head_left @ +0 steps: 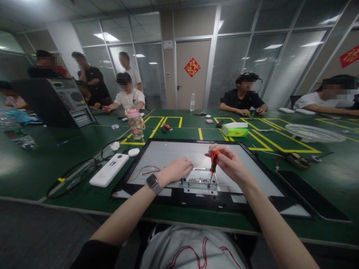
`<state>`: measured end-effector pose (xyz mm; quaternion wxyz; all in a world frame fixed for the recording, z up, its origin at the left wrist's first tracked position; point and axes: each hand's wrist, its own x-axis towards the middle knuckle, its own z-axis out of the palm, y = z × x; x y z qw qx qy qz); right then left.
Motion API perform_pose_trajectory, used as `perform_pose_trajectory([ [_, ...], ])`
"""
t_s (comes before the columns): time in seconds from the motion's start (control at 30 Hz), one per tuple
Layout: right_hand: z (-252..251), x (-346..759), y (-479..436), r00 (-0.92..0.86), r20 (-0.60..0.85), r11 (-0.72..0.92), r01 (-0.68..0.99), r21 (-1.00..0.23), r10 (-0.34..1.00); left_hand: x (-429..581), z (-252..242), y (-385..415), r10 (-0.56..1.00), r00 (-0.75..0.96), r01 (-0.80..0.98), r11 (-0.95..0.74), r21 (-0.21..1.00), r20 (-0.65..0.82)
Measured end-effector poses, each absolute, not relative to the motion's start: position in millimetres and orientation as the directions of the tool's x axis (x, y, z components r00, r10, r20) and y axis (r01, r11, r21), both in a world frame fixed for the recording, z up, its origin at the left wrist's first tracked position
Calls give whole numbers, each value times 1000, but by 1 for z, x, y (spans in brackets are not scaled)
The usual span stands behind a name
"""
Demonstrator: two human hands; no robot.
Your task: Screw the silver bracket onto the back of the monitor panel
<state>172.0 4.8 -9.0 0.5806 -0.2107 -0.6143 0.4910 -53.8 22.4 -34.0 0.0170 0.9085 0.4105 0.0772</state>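
A large flat display panel point(171, 149) with a black frame lies on the table in front of me. My right hand point(228, 158) pinches the orange-and-black handle of a screwdriver point(214, 161), held nearly upright. Its tip points down at a metal bracket point(200, 184) near the panel's front edge; whether it sits in a screw is too small to tell. My left hand point(176, 169), with a watch point(153, 182) on the wrist, lies on the panel just left of the bracket, fingers stretched out. Thin wires point(144, 170) run across the panel left of that hand.
Left of the panel are a white power bank point(109, 170), a white case point(134, 152) and a black cable point(71, 179). Beyond stand a pink-lidded bottle point(135, 125) and green tissue pack point(235, 129). A dark slab point(311, 194) lies right. Several people sit or stand across the table.
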Motion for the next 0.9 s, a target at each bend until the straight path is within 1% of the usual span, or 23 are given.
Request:
perform_pose_trajectory([
  [0.07, -9, 172, 5, -225, 495, 419, -314, -852, 839, -54, -35, 23, 748, 651, 742, -663, 96, 130],
  [0.2, -9, 172, 4, -255, 448, 356, -336, -872, 857, -54, -36, 23, 750, 647, 744, -660, 98, 141],
  [0.37, -9, 173, 4, -255, 488, 400, -329, -856, 835, -55, -37, 24, 743, 655, 739, -668, 87, 139],
  [0.53, -8, 172, 2, -313, 450, 337, -353, -873, 837, -54, -37, 24, 746, 652, 740, -665, 103, 135],
  [0.73, -11, 172, 5, -266, 469, 358, -375, -855, 842, -54, -33, 22, 748, 652, 740, -664, 113, 123],
  [0.9, -10, 172, 3, -327, 465, 322, -407, -855, 823, -53, -35, 21, 751, 646, 745, -659, 101, 138],
])
